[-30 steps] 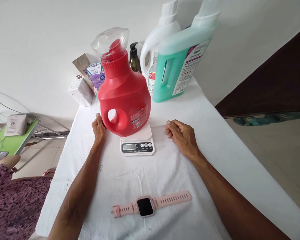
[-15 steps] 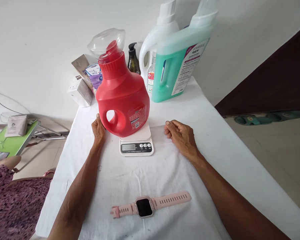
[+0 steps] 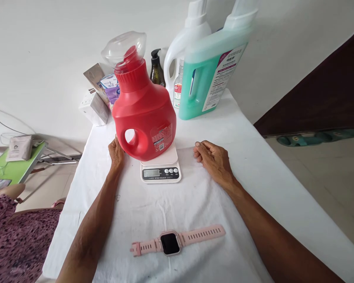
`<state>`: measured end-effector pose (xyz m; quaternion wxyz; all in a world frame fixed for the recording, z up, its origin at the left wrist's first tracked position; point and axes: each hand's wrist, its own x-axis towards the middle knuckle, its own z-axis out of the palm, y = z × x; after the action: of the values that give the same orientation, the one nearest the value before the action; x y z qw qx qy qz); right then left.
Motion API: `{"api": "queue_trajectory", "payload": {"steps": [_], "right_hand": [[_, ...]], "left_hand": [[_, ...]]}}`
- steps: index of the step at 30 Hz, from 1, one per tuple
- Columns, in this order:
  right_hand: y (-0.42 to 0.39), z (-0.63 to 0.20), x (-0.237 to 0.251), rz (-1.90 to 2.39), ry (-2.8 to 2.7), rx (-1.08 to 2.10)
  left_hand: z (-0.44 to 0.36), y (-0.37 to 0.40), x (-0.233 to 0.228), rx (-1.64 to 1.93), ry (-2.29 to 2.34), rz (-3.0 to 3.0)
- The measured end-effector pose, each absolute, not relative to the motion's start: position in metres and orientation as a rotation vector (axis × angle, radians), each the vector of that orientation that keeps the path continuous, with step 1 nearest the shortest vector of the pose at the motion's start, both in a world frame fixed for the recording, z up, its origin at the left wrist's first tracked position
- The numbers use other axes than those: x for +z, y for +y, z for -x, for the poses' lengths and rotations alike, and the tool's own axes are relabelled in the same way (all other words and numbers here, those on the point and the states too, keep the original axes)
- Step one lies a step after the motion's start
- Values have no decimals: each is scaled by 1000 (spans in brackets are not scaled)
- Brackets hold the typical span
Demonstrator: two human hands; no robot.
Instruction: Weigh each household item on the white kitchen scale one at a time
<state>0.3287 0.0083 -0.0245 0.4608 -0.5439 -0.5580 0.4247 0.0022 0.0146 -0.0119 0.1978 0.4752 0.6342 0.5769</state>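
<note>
A large red detergent jug [image 3: 144,106] with a clear cap stands on a small white kitchen scale [image 3: 161,173], covering most of its platform. The scale's display looks blank. My left hand [image 3: 116,152] rests on the cloth just left of the jug's base, fingers curled in and partly hidden; I cannot tell whether it touches the jug. To the right of the scale lies my right hand [image 3: 212,159], loosely closed, thumb over the bent fingers, with nothing in it. A pink-strapped smartwatch [image 3: 170,243] is stretched flat on the cloth between my forearms.
Behind the jug stand a green detergent bottle [image 3: 203,86], a white bottle [image 3: 191,33], a dark pump bottle [image 3: 157,72] and a small clear bottle [image 3: 177,88]. Boxes [image 3: 94,108] sit back left. A person in patterned clothing [image 3: 23,239] is at left, near a green table [image 3: 20,165].
The view has tilted very slightly, shifting everything a little. Both hands, the jug, the scale and the watch stay in place.
</note>
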Motion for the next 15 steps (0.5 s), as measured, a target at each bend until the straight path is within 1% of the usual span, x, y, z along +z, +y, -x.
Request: {"api": "queue_trajectory", "payload": {"steps": [15], "right_hand": [[8,-330,-25,1331,-1382,1044]], "left_hand": [[-5,15,-10,1615,1797,-1256]]}}
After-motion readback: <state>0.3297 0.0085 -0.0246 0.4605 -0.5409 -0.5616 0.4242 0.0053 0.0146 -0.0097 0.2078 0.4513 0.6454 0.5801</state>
